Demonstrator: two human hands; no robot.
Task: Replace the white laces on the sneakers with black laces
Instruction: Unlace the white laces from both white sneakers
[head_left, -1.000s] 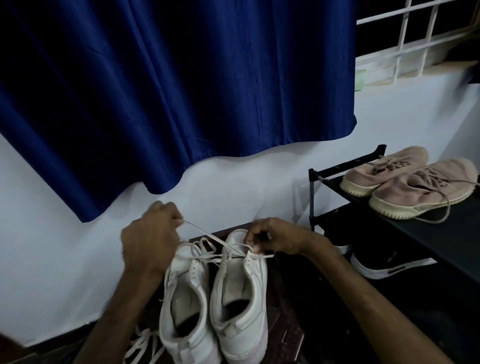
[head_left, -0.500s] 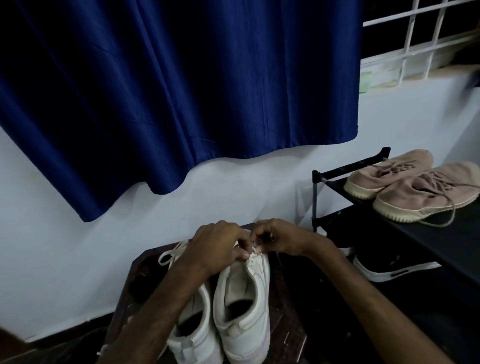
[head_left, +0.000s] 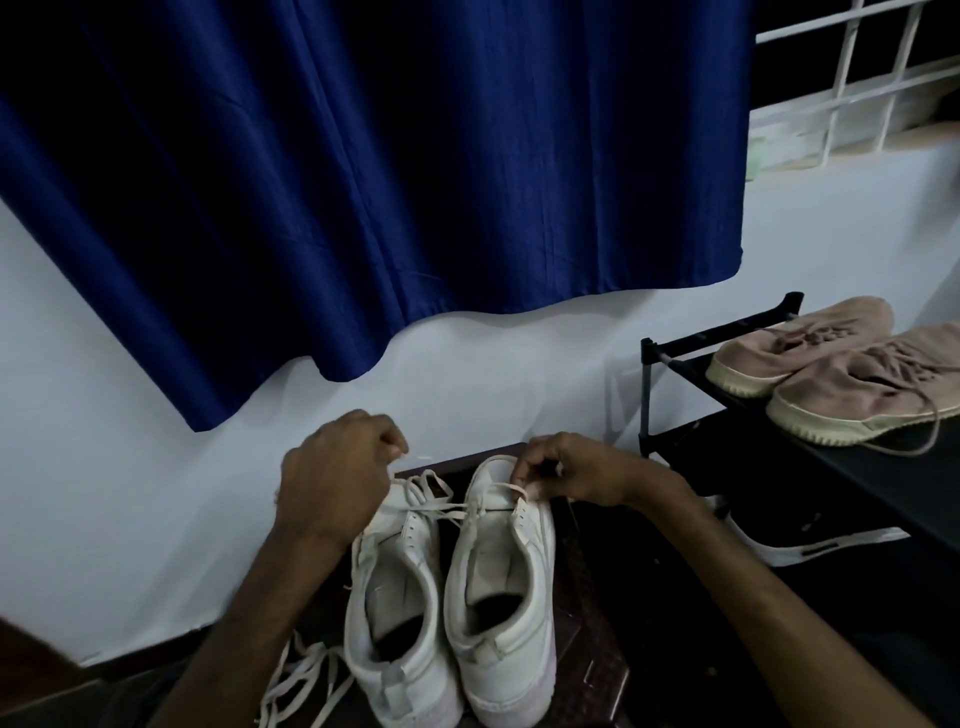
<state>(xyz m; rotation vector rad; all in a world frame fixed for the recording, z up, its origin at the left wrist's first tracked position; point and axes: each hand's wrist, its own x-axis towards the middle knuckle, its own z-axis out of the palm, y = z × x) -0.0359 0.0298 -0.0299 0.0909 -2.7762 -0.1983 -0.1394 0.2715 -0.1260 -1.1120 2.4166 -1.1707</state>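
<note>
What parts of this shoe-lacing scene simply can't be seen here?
All from the head view:
Window: mostly hidden by the blue curtain.
Dark shoe on the rack, lower shelf: lost in shadow.
Nearer pink shoe: cut by the right edge.
Loose white lace: cut by the bottom edge.
Left sneaker: front partly behind the left hand.

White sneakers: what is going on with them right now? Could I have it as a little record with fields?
Shoes: white sneakers, side by side, toes toward the wall
Left hand: grips the white lace, drawing it sideways
Right hand: pinches the same lace at the right-side shoe's front eyelets
Stage: unlacing, upper eyelets already bare
Nearby: pink sneakers on a black rack; blue curtain above
</note>
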